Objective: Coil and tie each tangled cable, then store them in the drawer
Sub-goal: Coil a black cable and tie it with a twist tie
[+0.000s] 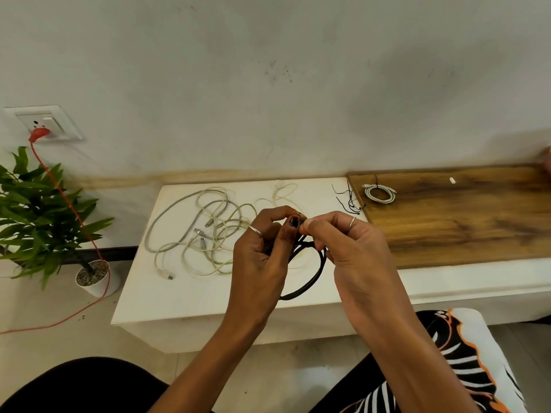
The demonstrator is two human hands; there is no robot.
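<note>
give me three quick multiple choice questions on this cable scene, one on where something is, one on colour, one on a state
1. Where does the tied white coil lie?
A. on the wooden top
B. in the plant pot
C. on the floor

2. What colour is the cable held in the hands?
A. red
B. black
C. white

3. How are the pale cables on the white table?
A. coiled and tied
B. in a loose tangle
C. hanging off the edge

Answers: 1 A, it rests on the wood near the white table. 2 B, a dark loop hangs between the left hand and right hand. 3 B, the loops sprawl and cross with plugs free.
</note>
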